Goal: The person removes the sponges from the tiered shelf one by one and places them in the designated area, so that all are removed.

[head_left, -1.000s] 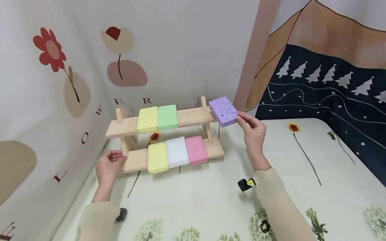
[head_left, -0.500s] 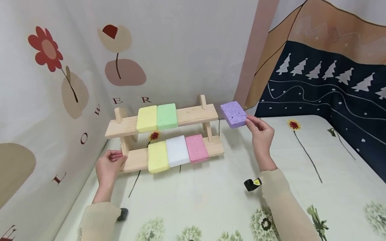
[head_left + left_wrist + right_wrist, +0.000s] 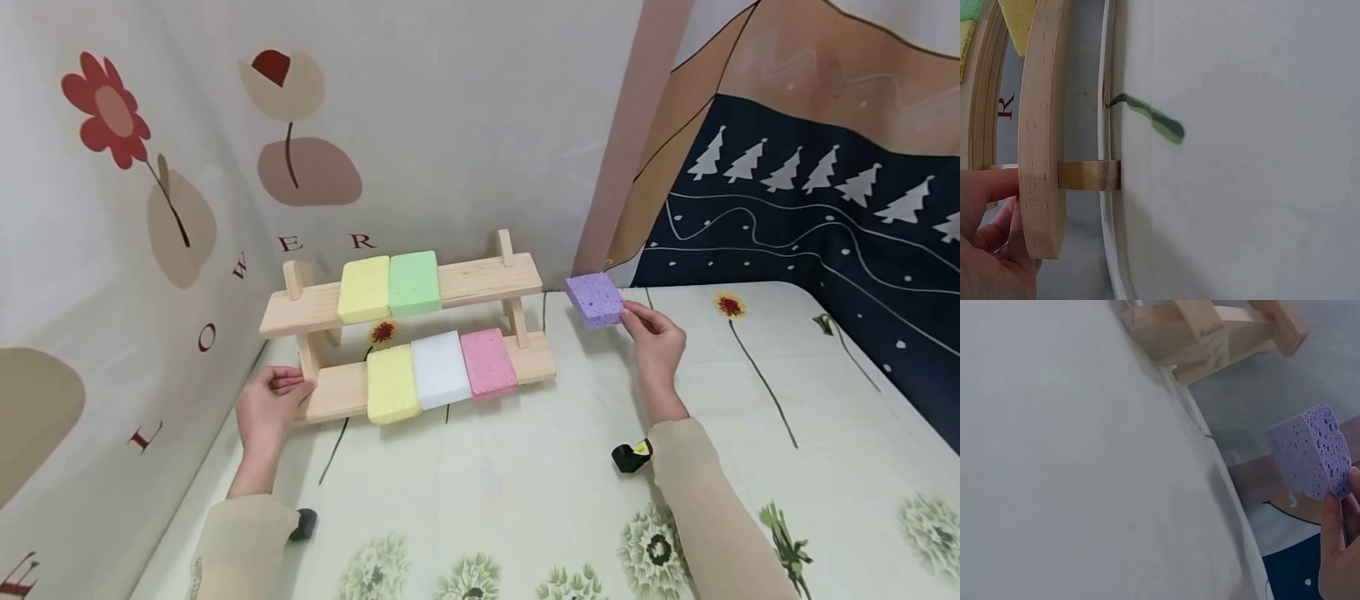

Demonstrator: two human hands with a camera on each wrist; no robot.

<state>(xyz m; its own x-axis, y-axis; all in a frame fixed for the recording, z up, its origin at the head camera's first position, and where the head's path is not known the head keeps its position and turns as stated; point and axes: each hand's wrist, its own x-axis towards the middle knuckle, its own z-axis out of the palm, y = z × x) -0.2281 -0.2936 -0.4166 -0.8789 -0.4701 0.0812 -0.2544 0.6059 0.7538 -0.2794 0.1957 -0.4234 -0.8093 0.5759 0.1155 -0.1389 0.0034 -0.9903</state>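
Observation:
A two-tier wooden rack stands near the back wall. My left hand grips the left end of its lower shelf, thumb on top; in the left wrist view the fingers curl at the shelf's end. Off the rack's right side, my right hand pinches a purple sponge by its near right corner, and the right wrist view shows it above the cloth. A yellow sponge and a green sponge lie on the upper shelf. Yellow, white and pink sponges sit side by side below.
A pale flowered cloth covers the table. Printed hangings rise behind and to the left, with a dark tree-patterned one at the right. Small black devices show beside the left sleeve and right sleeve.
My right hand has carried the purple sponge rightward off the upper shelf's right end, then lowered it and tipped it flatter. The left hand keeps its grip on the rack.

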